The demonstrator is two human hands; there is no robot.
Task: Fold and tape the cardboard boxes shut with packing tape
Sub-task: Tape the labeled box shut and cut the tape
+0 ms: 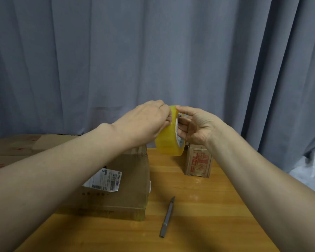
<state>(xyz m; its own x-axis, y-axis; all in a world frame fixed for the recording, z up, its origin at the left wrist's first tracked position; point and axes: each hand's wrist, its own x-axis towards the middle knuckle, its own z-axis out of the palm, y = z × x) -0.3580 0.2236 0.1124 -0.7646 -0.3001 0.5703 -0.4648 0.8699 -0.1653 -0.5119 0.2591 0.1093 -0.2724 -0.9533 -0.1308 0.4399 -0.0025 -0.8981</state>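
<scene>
Yellow tape roll [168,132], brown boxes [124,180], red print on small box [198,160], grey curtain [153,51]

Grey-blue pleated curtain [116,60], wooden table [207,206], dim light

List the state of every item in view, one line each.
tape roll: held above the table by both hands.
left hand: pinches the roll's outer band.
right hand: grips the roll's side.
large box: lies on table, top flat.
small box: stands upright, top hidden.
gray tool: lies loose on table.
</scene>
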